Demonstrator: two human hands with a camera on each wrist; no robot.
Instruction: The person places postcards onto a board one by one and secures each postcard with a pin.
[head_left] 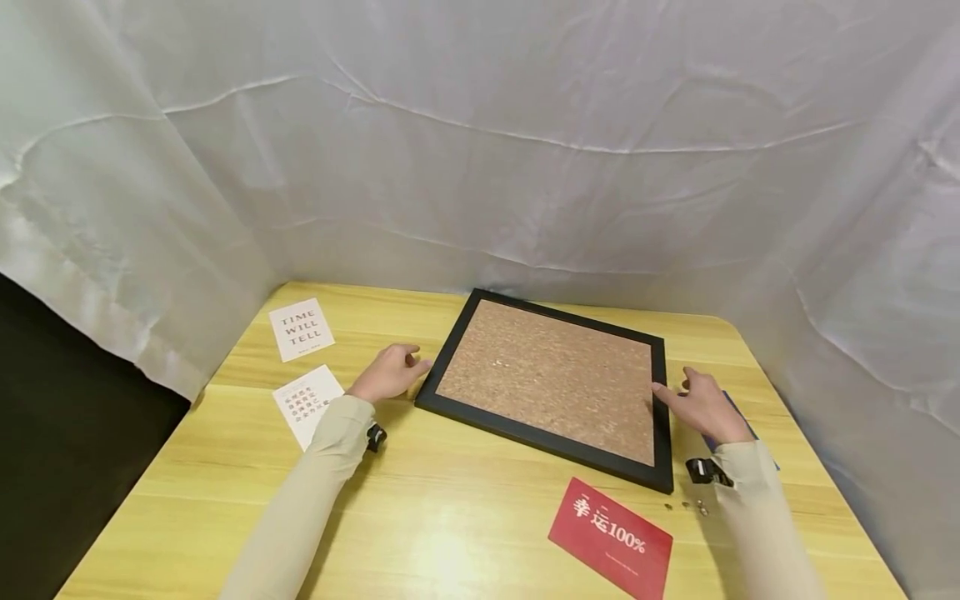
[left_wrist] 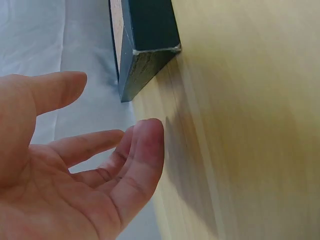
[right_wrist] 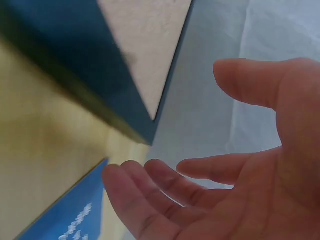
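A black-framed cork board (head_left: 555, 375) lies slightly turned on the wooden table. My left hand (head_left: 390, 372) is beside its left edge, palm facing inward. In the left wrist view, a gap shows between that hand's loosely bent fingers and the worn frame corner (left_wrist: 152, 25). My right hand (head_left: 705, 406) hovers by the board's right edge, its thumb overlapping the frame in the head view. The right wrist view shows those fingers apart from the frame (right_wrist: 65, 45), with nothing held. Below the right hand, a blue card (right_wrist: 75, 212) with white lettering is partly hidden.
Two white printed cards, an upper one (head_left: 302, 329) and a lower one (head_left: 306, 404), lie at the left; the left sleeve partly covers the lower. A red card (head_left: 611, 537) lies in front of the board. Several small metallic pieces (head_left: 702, 507) sit near the right wrist. Pale curtains (head_left: 480, 167) surround the table.
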